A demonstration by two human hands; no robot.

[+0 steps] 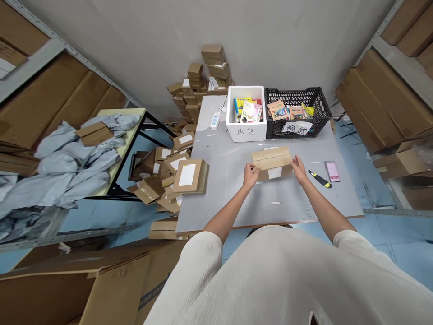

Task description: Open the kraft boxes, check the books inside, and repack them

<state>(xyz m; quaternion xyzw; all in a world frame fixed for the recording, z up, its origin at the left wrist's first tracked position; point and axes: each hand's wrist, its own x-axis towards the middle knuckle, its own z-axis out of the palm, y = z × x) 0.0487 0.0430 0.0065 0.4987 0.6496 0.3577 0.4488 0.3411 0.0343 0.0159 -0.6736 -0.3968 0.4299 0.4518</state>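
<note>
A small cardboard box [271,155] with a white label on its near side is held between my two hands over the grey table [223,198]. My left hand [251,175] is closed on the box's left end, thumb and fingers at its near corner. At the right end, my right hand [298,169] has its fingers on the box's edge. A black and yellow cutter [320,179] lies to the right of my right hand, beside a phone [332,171] with a pink screen.
White bin [246,133] and black crate [297,128], both holding books, stand at the table's back. Cardboard boxes [191,176] pile along its left edge. Grey parcels [64,158] cover a side table. An open carton [125,284] is at the lower left.
</note>
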